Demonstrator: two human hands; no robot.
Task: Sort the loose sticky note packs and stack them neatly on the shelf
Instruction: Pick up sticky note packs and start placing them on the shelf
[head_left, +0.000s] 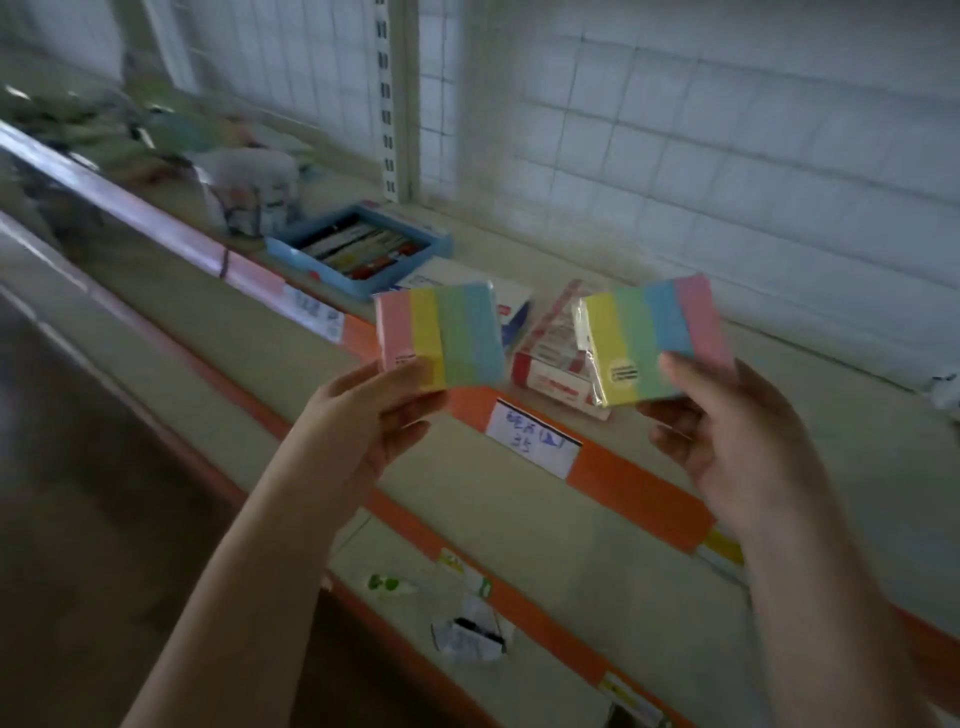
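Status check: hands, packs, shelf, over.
Left hand grips one striped pack; right hand grips another pack. Both held above shelf, none stacked. Red box and blue tray occupy shelf.

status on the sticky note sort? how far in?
Done: nothing visibly stacked; no sticky note stack shows on the shelf. In hand: the left hand holds one striped pack, the right hand holds another pack, both raised above the shelf edge. Left: set both down and stack them. Only a blue tray and red-and-white boxes sit there.
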